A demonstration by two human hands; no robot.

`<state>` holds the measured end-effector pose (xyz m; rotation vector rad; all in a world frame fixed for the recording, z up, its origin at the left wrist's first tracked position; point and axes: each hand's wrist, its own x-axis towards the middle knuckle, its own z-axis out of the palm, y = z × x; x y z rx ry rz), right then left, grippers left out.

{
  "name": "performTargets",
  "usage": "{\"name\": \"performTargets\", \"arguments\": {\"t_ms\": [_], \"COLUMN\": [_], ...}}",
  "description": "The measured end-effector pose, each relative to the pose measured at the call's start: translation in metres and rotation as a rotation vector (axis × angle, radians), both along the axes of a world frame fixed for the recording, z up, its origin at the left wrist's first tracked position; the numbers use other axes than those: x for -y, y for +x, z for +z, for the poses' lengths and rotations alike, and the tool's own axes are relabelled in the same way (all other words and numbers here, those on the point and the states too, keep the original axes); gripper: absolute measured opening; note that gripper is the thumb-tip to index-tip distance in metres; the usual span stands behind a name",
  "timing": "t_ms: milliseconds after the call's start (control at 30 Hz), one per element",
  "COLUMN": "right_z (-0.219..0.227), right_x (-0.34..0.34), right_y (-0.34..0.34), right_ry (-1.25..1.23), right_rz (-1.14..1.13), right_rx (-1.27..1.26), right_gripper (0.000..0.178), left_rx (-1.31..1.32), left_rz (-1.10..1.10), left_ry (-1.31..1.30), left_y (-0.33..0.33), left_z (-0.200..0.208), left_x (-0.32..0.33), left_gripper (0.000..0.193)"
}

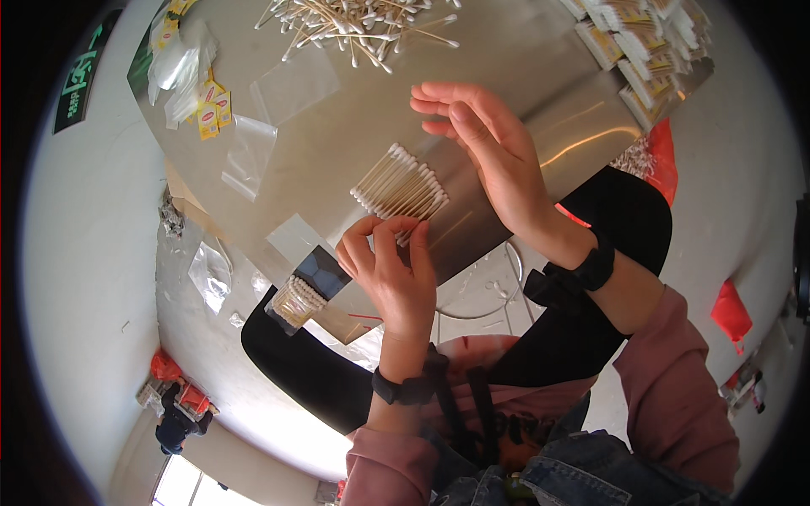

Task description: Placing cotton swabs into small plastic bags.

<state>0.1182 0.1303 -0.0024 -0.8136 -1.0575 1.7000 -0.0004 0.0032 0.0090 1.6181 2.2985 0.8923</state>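
A neat row of cotton swabs (400,184) lies on the metal table in front of me. My left hand (390,266) is at the row's near end, thumb and forefinger pinched on a swab there; a white tip shows below the fingers. Beyond the row and to its right, my right hand (498,156) is raised with loosely curved fingers apart and nothing in them. At the far side lies a loose heap of cotton swabs (359,25). Left of my left hand, a stacked bundle of swabs (297,301) sits at the table edge beside a small dark piece (321,271).
Clear plastic bags (251,156) and yellow printed cards (213,111) lie on the table's (329,135) left side. Filled swab packs (633,51) are piled at the far right. Below the near edge is a round-framed stool (481,314). Another person (173,422) is at the distant lower left.
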Motion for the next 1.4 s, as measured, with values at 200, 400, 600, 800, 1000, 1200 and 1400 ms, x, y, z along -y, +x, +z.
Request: {"name": "performTargets", "arguments": {"t_ms": [200,400,600,800,1000,1200,1400], "right_z": [0.000,0.001,0.003,0.002,-0.005,-0.001,0.004], "right_x": [0.001,-0.001,-0.001,-0.002,0.011,0.014,-0.016], "right_y": [-0.003,0.000,-0.004,-0.006,-0.022,-0.025,-0.004], "right_ry": [0.053,0.041,0.021,0.085,0.011,-0.095,0.333], "right_rz": [0.002,0.004,0.007,0.018,0.107,0.086,0.118], "right_rx": [0.071,0.086,0.070,0.083,0.031,-0.063,0.418], "right_gripper": [0.041,0.043,0.042,0.047,0.059,0.059,0.029], "left_rx": [-0.050,-0.134,-0.056,0.293,0.764,0.764,-0.271], "left_rz": [-0.063,-0.119,-0.076,0.094,0.263,0.232,-0.096], "left_ry": [-0.094,-0.075,-0.058,0.209,0.450,0.408,-0.244], "left_y": [-0.006,-0.001,-0.002,0.006,0.015,0.010,0.001], "left_z": [0.006,0.010,0.004,-0.011,-0.006,-0.007,-0.002], "left_x": [-0.004,0.004,0.001,-0.015,-0.041,-0.045,-0.035], "left_gripper": [0.012,0.010,0.013,0.054,0.065,0.067,0.094]}}
